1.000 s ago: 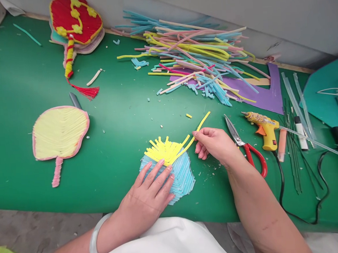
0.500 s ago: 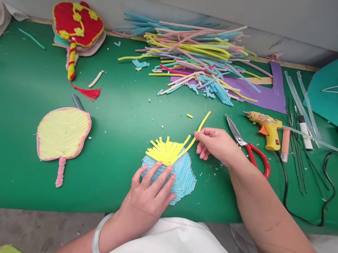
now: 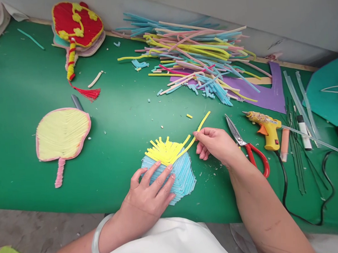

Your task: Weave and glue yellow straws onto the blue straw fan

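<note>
A blue fan-shaped piece (image 3: 186, 177) is being pressed flat on the green table (image 3: 113, 107) by the left hand (image 3: 150, 196), its fingers spread apart and reaching the yellow fringe (image 3: 161, 151). Just beyond, a long yellow strip (image 3: 200, 126) is being pinched between thumb and forefinger of the right hand (image 3: 216, 144). Both hands are being held just as half a second earlier. Red-handled scissors (image 3: 246, 146) and a yellow glue gun (image 3: 265, 128) are lying to the right, and a heap of coloured strips (image 3: 193, 52) is lying farthest back.
</note>
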`<state>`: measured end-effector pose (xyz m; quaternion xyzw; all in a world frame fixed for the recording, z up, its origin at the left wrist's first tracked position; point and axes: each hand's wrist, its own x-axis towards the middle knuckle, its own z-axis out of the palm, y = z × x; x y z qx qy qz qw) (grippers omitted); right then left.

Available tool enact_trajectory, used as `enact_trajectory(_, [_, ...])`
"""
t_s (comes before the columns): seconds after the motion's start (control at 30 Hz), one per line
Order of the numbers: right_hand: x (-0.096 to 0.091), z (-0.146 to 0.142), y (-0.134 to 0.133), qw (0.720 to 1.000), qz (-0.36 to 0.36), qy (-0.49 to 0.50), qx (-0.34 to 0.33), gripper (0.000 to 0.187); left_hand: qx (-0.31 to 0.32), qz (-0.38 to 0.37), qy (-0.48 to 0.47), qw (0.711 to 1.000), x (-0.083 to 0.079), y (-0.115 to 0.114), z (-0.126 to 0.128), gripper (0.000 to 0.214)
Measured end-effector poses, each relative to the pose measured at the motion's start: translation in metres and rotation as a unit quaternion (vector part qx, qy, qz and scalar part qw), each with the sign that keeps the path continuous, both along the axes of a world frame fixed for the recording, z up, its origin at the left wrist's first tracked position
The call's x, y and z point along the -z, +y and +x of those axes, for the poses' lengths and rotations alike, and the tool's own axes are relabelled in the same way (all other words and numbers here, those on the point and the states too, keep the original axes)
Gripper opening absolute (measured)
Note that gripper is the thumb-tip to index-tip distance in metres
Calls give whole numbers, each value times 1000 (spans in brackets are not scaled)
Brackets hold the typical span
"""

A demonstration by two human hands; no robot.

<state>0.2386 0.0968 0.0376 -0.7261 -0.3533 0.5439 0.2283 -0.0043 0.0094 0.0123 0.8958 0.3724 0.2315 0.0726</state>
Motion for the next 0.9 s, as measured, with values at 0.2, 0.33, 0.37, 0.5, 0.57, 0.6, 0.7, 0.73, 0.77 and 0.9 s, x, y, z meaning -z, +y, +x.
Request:
enact_trajectory(0.2, [-4,-3,1,1000,1,-1,2,31,-1,-10,5,1000,-1,1,1,24])
enact_trajectory(0.33, [-2,-2,1,1000,9,2,1,28,-4,-7,8,1000,0,0,1,24])
enact_trajectory(0.37, [-1,-2,0,1000,14,3,-1,28,-4,-7,9,1000,0,0,0,24])
enact_trajectory(0.5, [5,-1,-1,999,40,-6,-8,31,-6,-5,12,1000,1,0,0,24])
enact_trajectory(0.57, [6,-3,-2,998,63,-23,-8,32,-6,-4,16,1000,1,0,0,25])
enact_trajectory(0.6, [6,-4,-2,996,76,-38,-6,33,-6,-4,17,1000,1,0,1,25])
enact_trajectory(0.7, [4,-9,-2,991,105,-81,-7,33,-3,-1,16,1000,1,0,1,26])
enact_trajectory(0.73, [3,-9,-2,990,109,-87,-8,33,-2,1,14,1000,1,0,1,25])
enact_trajectory(0.77, [3,-10,-2,990,112,-89,-11,33,-1,1,13,1000,1,0,1,25])
enact_trajectory(0.9, [3,-7,-5,988,113,-96,-36,32,-2,1,9,1000,1,0,1,25])
